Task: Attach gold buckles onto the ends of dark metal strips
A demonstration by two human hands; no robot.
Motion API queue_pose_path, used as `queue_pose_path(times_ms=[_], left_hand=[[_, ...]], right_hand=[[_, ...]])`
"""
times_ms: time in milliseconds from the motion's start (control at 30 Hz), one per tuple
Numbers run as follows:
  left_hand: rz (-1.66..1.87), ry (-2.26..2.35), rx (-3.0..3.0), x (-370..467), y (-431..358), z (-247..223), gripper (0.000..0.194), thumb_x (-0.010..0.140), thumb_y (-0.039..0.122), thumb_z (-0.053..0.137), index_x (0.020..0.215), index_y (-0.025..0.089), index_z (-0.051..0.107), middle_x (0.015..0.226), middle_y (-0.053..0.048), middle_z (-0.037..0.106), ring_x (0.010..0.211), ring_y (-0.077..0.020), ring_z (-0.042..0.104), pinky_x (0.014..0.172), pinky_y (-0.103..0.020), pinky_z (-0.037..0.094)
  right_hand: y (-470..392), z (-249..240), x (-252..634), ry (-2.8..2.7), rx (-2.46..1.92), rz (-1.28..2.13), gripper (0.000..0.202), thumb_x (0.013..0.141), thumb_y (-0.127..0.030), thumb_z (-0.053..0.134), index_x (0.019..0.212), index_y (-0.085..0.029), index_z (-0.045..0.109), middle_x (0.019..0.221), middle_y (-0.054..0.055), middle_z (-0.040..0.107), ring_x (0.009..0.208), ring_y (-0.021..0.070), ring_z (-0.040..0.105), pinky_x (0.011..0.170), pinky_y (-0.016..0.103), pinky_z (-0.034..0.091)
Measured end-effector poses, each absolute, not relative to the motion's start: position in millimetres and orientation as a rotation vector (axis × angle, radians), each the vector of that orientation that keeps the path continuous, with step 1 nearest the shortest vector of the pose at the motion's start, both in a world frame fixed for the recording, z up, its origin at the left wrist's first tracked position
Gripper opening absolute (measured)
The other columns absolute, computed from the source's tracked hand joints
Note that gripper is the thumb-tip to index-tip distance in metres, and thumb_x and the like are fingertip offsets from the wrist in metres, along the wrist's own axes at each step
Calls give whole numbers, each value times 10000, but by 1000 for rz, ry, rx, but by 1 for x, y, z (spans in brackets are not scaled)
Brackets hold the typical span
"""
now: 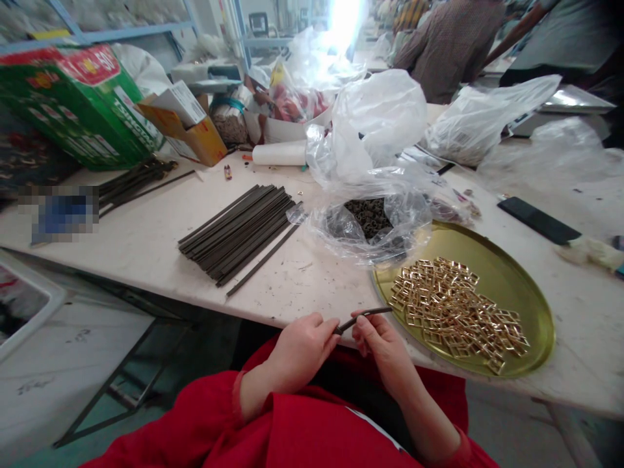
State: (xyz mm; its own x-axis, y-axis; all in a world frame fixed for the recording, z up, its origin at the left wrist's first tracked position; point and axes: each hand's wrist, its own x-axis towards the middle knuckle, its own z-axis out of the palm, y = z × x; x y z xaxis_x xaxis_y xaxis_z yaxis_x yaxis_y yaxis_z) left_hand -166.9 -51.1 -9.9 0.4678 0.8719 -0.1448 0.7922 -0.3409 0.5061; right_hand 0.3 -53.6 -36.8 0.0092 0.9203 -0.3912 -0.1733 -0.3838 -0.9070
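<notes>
A dark brown strap (375, 312) is pinched between my two hands at the table's front edge. My left hand (299, 348) is closed on one end, where a small dark loop seems to sit, too small to be sure. My right hand (383, 348) grips the strap farther along, and its free end points toward the tray. Just right of that hand, a round gold tray (533, 325) holds a heap of gold rectangular buckles (453, 305). Beyond my hands, an open plastic bag (336, 240) contains small dark loops (368, 218). A stack of flat dark straps (238, 234) lies to the left.
One loose strap (263, 260) lies beside the stack. Farther left are more dark strips (131, 185), a green box (82, 110) and a yellow carton (205, 140). Plastic bags (380, 110) crowd the back; a dark phone-like slab (539, 221) lies right. Other people (448, 45) stand beyond.
</notes>
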Motion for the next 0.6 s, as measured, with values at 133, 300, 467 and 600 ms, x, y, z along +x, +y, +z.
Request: queue_pose_path(times_ms=[133, 300, 467, 600], left_hand=[[140, 1350, 2383, -164, -53, -10, 227, 878, 240, 383, 904, 177, 599, 758, -66, 565, 708, -204, 544, 632, -306, 417], [291, 1327, 2413, -163, -56, -11, 192, 843, 205, 416, 754, 168, 582, 768, -84, 570, 760, -221, 544, 692, -338, 439], [411, 1373, 1883, -163, -61, -11, 258, 802, 278, 519, 1037, 170, 516, 883, -37, 619, 793, -169, 582, 701, -269, 459], [379, 1325, 1880, -164, -61, -13, 299, 800, 312, 543, 1077, 197, 533, 961, -39, 635, 870, -190, 590, 759, -286, 451]], right_hand=[[-61, -36, -1, -869, -1327, 1570, 313, 684, -482, 655, 748, -198, 540, 519, -51, 494, 458, 95, 412, 458, 228, 330], [-67, -26, -1, -937, -1344, 1519, 287, 675, -443, 669, 791, -209, 550, 556, -43, 517, 498, 108, 448, 471, 227, 361], [-71, -27, 3, -809, -1304, 1618, 291, 683, -408, 655, 848, -186, 567, 587, -21, 560, 551, 122, 492, 534, 238, 401], [-74, -33, 3, -706, -1279, 1681, 291, 688, -381, 662, 879, -188, 557, 586, -30, 563, 538, 110, 483, 541, 229, 396]])
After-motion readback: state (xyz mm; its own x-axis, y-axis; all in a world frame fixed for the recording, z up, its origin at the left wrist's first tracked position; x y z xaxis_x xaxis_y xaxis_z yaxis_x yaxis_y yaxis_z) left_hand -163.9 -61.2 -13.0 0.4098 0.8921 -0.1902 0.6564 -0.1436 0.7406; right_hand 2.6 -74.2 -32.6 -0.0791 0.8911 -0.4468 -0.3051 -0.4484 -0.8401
